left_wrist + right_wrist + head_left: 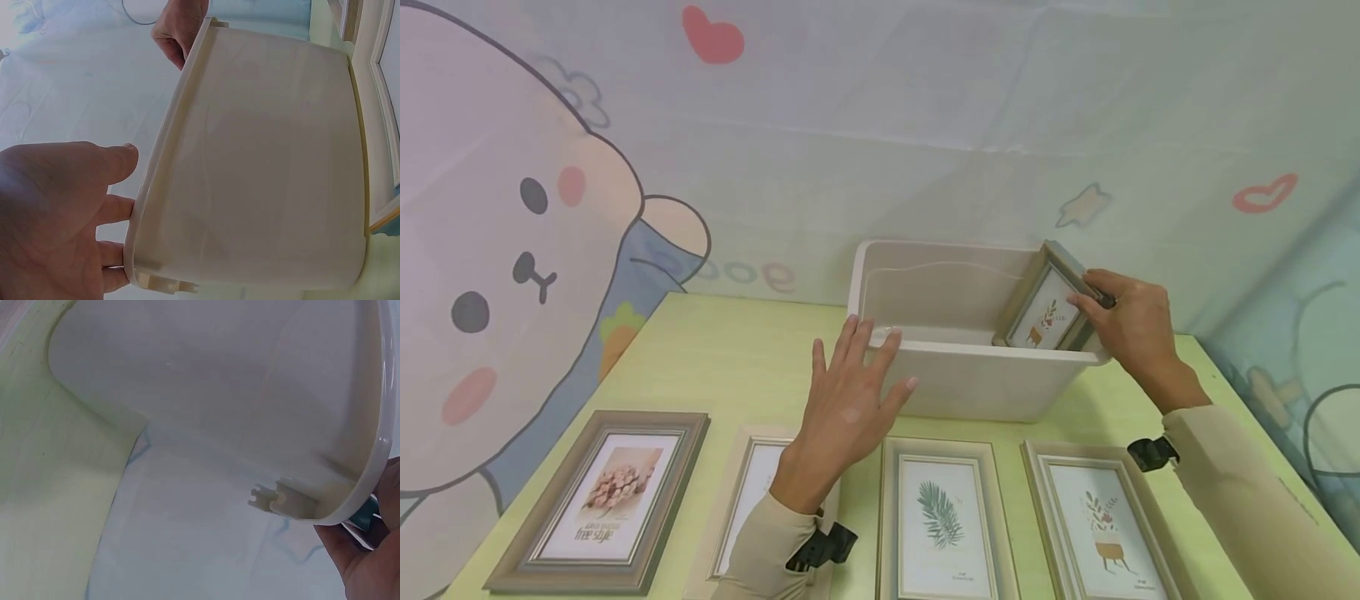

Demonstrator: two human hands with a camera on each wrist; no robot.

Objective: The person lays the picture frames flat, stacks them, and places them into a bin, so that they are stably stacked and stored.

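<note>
Backdrop cloth [925, 108]: pale printed fabric with a big cartoon bear, hearts and a star, hanging behind the whole scene.

Table [730, 350]: light green-yellow top, carries everything below.

Bin [970, 383]: cream plastic, rectangular, open top, sits at the far middle of the table, close to the cloth. The left wrist view shows its outer wall and rim; the right wrist view shows its underside and rim corner.

Four framed pictures lie flat in a row along the near edge:
- flower print [598, 500], far left, grey-brown frame, largest of the row
- pale frame [741, 500], next to it, partly hidden under the left forearm
- fern print [940, 517], centre
- plant print [1101, 517], right, beside the right sleeve

Small frame [1045, 312]: grey-brown, small plant print, tilted upright inside the bin at its right end, leaning toward the right wall. Bottom edge is down in the bin, top corner sticks up above the rim.

Left hand [850, 400]: fingers [868, 333] spread wide and straight, tips resting on the near-left rim of the bin, palm against the front wall. Grips nothing.

Right hand [1131, 325]: fingers curled round the upper right edge of the small frame, holding it at the bin's right rim.

Both sleeves are beige; a black wrist mount shows on each forearm.
</note>
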